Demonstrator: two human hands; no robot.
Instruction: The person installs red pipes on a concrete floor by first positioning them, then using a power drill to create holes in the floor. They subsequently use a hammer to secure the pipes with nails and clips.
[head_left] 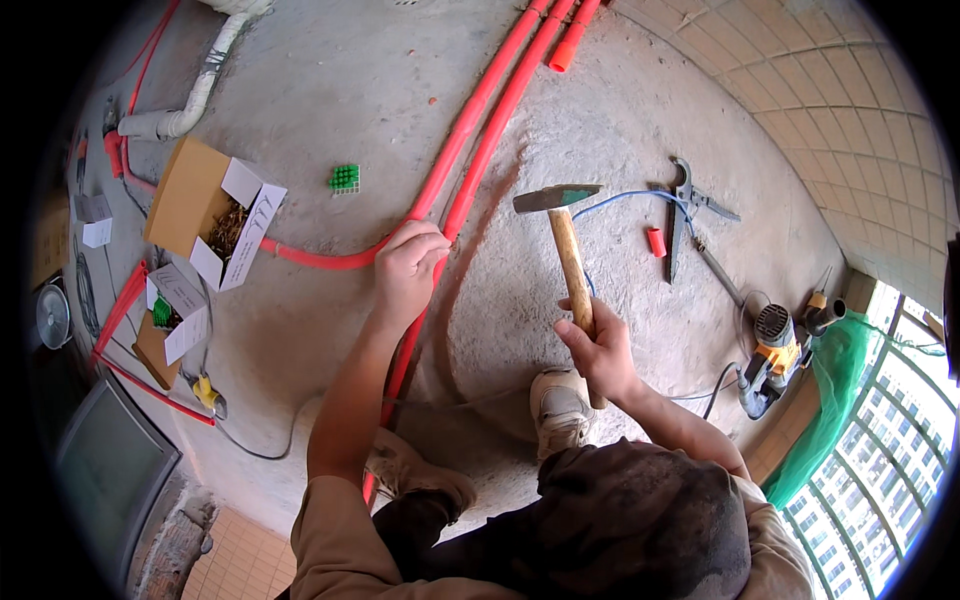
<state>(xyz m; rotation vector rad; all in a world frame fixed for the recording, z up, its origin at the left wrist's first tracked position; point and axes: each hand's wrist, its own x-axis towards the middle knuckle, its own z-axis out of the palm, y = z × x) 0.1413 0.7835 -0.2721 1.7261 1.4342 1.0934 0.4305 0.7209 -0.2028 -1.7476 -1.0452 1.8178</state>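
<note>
My right hand (606, 352) is wrapped round the wooden handle of a hammer (568, 250), whose dark metal head is raised to the right of the red pipes. My left hand (408, 268) is closed, with bent fingers pressed down at the place where one red pipe (445, 165) curves off to the left. Its fingertips touch the neighbouring red pipe (484, 165); whatever they pinch is hidden. Both pipes lie on rough concrete, with my shoe (562, 405) to the right of them.
An opened carton of small brass-coloured pieces (232, 225) lies at the left, near a block of green plastic plugs (345, 179). To the right are a pipe cutter (680, 205), a short red sleeve (656, 242) and a yellow-and-black power tool (774, 345) with its cable. A tiled wall (800, 100) rises beyond.
</note>
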